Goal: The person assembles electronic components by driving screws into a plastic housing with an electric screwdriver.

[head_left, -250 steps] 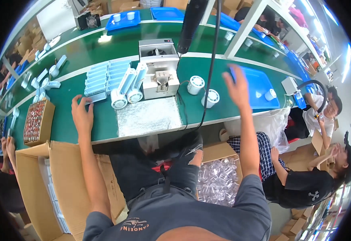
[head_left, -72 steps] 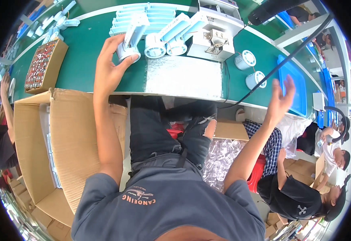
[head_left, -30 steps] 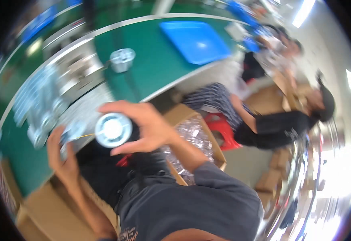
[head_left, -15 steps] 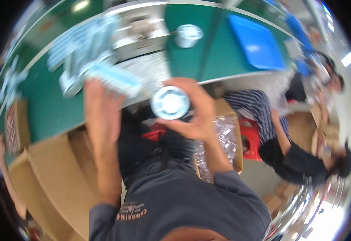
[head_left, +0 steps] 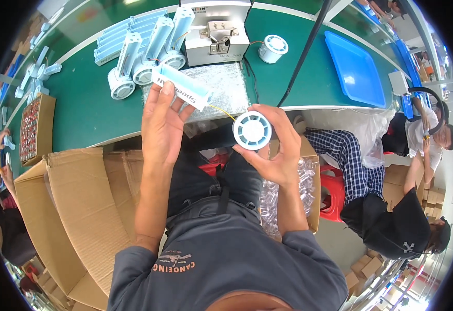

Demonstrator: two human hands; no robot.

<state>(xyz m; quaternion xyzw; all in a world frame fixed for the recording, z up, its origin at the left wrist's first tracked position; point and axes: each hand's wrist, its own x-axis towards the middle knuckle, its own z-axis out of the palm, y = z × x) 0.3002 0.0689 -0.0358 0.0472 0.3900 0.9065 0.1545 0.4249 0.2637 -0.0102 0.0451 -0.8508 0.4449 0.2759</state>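
Note:
My left hand is closed on a light-blue rectangular plastic housing, its printed side facing me. Between the thumb and fingers of my right hand is a round light-blue slotted cap, its spoked face turned up. A thin yellow wire runs from the housing to the cap. Both parts are held above the bench's front edge. Beyond them, several similar assemblies, each a housing joined to a round part, stand next to a grey metal machine.
A round part and a blue tray lie on the green bench. Large cardboard boxes flank me on the left. A carton of clear plastic pieces is at my right. Co-workers sit on both sides.
The housing in my left hand and the cap in my right have shifted rightward in view. The picture has sharpened, and the wire between them now shows.

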